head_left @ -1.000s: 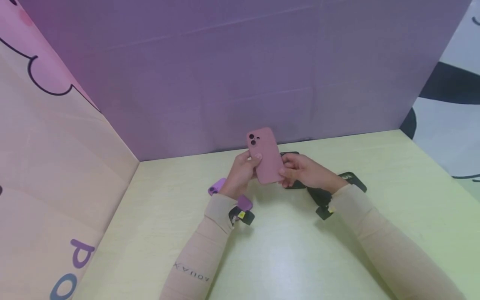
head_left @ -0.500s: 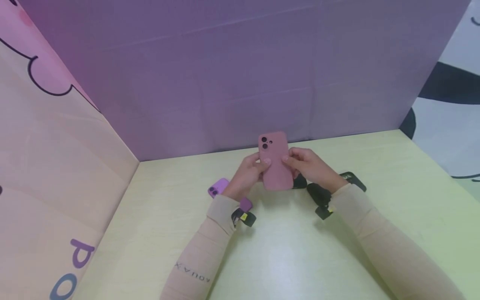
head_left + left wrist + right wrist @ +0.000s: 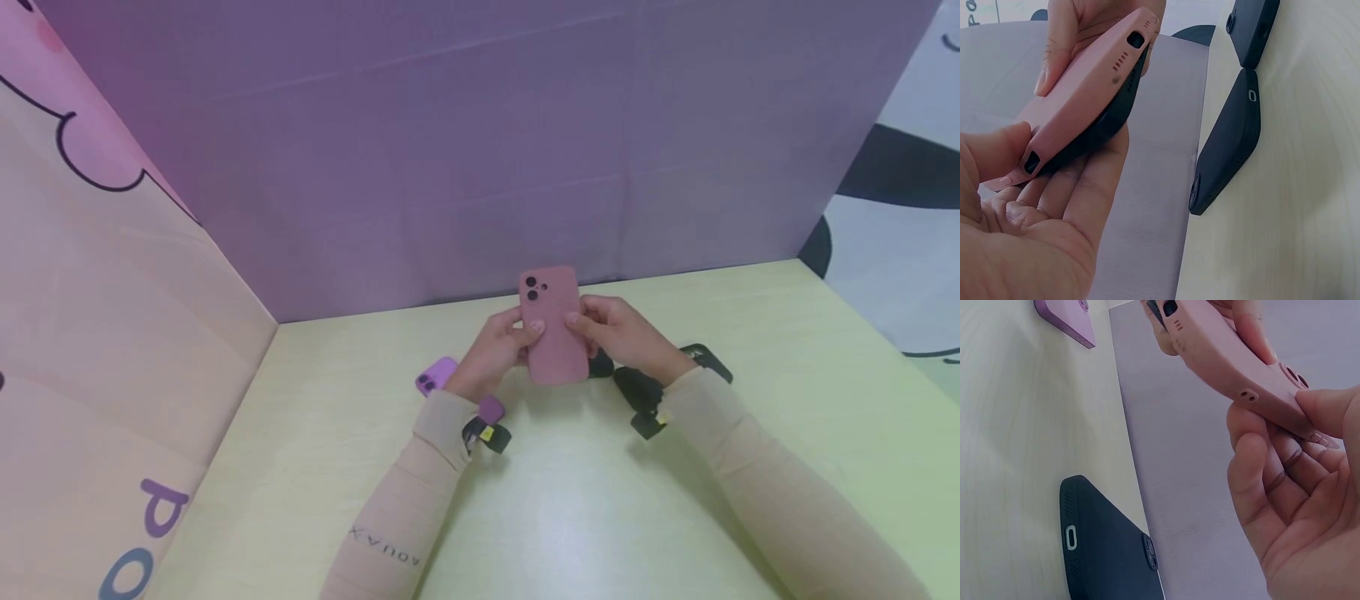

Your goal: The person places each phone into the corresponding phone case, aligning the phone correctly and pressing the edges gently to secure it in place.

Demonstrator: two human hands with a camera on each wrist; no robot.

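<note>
Both hands hold a dusty-pink phone case (image 3: 553, 327) above the pale yellow-green table (image 3: 570, 517), camera cut-outs toward the top. My left hand (image 3: 501, 343) grips its left edge, thumb on the back. My right hand (image 3: 617, 333) grips the right edge the same way. In the left wrist view the pink case (image 3: 1088, 94) shows a dark inner side resting on my fingers. In the right wrist view the pink case (image 3: 1229, 362) is pinched between thumb and fingers.
A purple case (image 3: 437, 373) lies on the table by my left wrist, also the purple case (image 3: 1066, 315). Two dark cases (image 3: 1229, 144) (image 3: 1252, 28) lie under and beside my right hand. A purple wall stands behind; printed panels close in left and right.
The pink case has moved right and turned upright. My right hand has slid up from its lower corner to its right edge. Little has changed in the last half second.
</note>
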